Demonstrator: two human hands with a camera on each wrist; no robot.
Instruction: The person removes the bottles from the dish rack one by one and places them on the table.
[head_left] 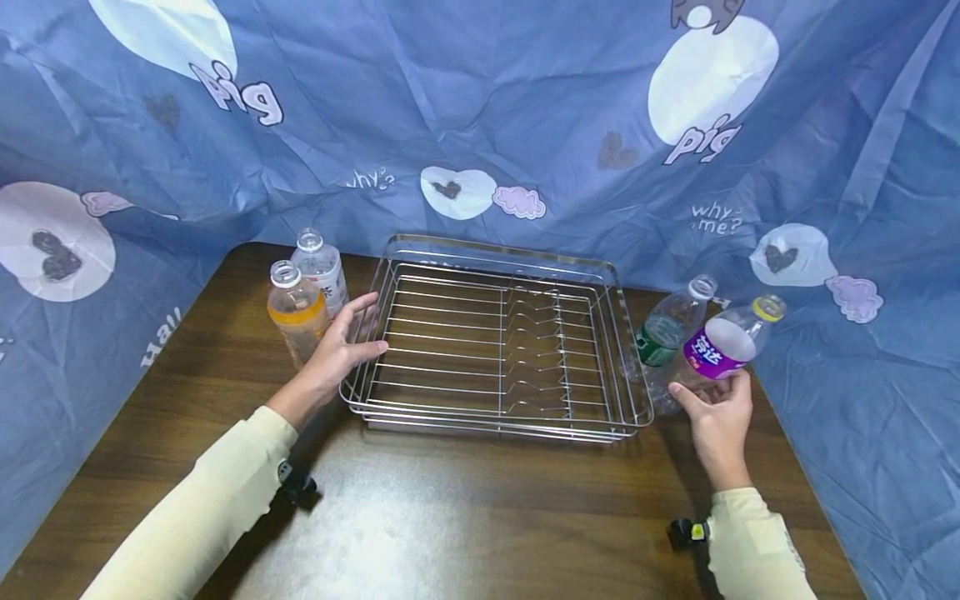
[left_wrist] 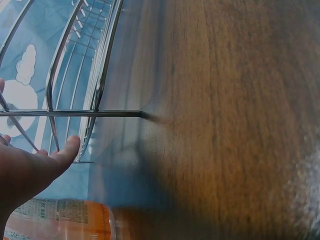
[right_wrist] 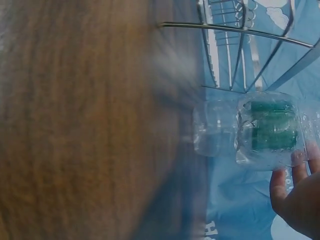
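Observation:
A chrome wire dish rack (head_left: 498, 367) stands on the wooden table. My left hand (head_left: 335, 354) grips its left side, with the thumb and index finger reaching over the rim. In the left wrist view, the thumb (left_wrist: 70, 150) lies against the side wires. My right hand (head_left: 722, 421) holds a clear plastic bottle (head_left: 738, 329) with a purple label and yellow neck ring, fingers round its lower part. In the right wrist view, the bottle's base (right_wrist: 247, 130) is above the tabletop. Close behind it, right of the rack, stands a clear bottle with a green label (head_left: 660, 337).
Left of the rack stand an orange-banded bottle (head_left: 296, 308) and a white-labelled bottle (head_left: 322, 271), both without caps. A blue printed cloth (head_left: 480, 108) hangs behind and along both sides of the table (head_left: 450, 517).

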